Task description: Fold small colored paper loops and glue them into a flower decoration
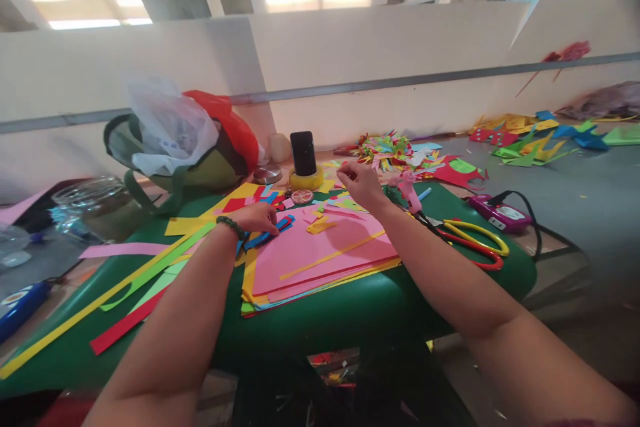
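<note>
Probably for reach, pink sheets (pixel 305 252) lie near centre; left hand (pixel 256 218) at blue strips (pixel 285 223), grip unclear; right hand (pixel 362 184) raised, grip pinched together, contents unclear.

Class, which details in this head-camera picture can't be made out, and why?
Head view:
Right hand: whether it pinches anything; fingertips too small.
Left hand: whether it grips or just touches the blue paper strips; curled fingers hide this.
Green bag: its contents; white plastic bag covers them.
Blue device: one end; cut off by left edge.
Lower sheets: pink top sheet hides most.
</note>
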Demonstrator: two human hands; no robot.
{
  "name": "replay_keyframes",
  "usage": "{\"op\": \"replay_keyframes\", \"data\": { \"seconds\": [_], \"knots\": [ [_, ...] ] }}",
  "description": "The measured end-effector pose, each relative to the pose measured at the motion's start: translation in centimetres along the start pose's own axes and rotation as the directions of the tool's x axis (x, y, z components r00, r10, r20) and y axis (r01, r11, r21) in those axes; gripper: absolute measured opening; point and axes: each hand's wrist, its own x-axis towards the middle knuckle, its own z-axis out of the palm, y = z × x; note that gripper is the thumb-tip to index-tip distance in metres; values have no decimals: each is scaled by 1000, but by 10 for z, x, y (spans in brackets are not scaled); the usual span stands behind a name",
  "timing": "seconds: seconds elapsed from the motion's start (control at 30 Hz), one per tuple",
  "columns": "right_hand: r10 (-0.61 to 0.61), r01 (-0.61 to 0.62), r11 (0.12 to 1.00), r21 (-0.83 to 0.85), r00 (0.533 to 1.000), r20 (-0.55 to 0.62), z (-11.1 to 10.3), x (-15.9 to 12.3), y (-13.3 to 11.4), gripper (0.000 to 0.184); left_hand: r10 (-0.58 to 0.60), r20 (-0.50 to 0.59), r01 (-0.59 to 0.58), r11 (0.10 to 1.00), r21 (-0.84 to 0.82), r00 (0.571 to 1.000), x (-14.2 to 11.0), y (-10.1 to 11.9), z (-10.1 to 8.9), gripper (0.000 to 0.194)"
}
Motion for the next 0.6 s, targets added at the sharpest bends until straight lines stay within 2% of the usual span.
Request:
{"op": "replay_keyframes", "data": {
  "seconds": [0.27,0.4,0.6],
  "knots": [
    [-37,37,999,3,996,84,2,-5,-2,13,-17,-33,12,990,-139,999,1,-6,1,34],
    [-49,49,999,4,994,101,2,-5,-2,13,-50,-46,41,981,-188,998,-5,-6,-5,34],
    [-41,41,999,-2,989,141,4,-5,-2,15,-4,-89,-23,954,-297,996,-13,-13,-15,35]
  ]
}}
